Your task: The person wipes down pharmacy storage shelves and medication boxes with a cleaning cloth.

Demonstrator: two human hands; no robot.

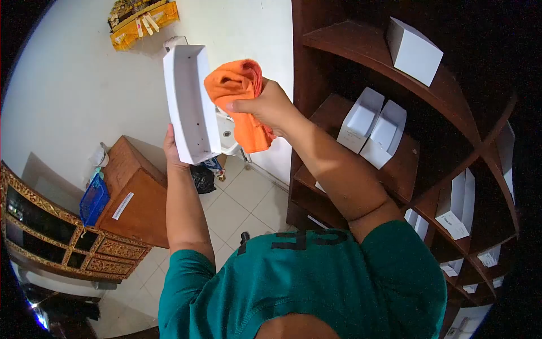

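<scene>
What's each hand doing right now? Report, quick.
Left hand: closed on the white tray, holding it upright.
Right hand: closed on the orange cloth.

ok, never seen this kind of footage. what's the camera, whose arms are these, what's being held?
There is one picture, from a camera worn on a person's head, looking forward and down with a fisheye bend. Both arms are the wearer's own; the green shirt is theirs too. The left hand grips the lower end of a white open-topped tray, held up on end. The right hand clutches an orange cloth against the tray's edge. To the right stands a dark wooden shelf unit holding similar white boxes. Below is a tiled floor, with a wooden cabinet to the left.
</scene>
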